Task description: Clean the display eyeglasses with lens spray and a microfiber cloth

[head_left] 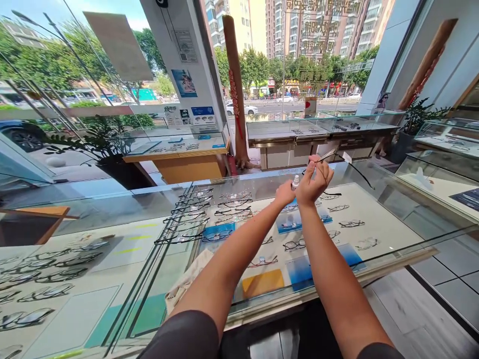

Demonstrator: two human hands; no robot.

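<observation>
Above the glass display table [398,209], the left hand [285,193] is closed around a small white-topped bottle [296,182], contents hidden; the right hand [315,180] pinches dark-armed eyeglasses [361,174] bearing a white tag [347,157], too small to read. Inside the table lie rows of frames [295,244] and blue cards [299,273]. Beyond the table, window lettering [322,27] reads reversed; a wooden post [235,80] and potted plant [125,172] stand there.

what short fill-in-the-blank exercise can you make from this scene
The right hand holds a pair of ____.
The left hand holds a small ____.
The tag on the held pair is coloured ____.
The display counter has a top of clear ____.

Missing words: eyeglasses; bottle; white; glass.
</observation>
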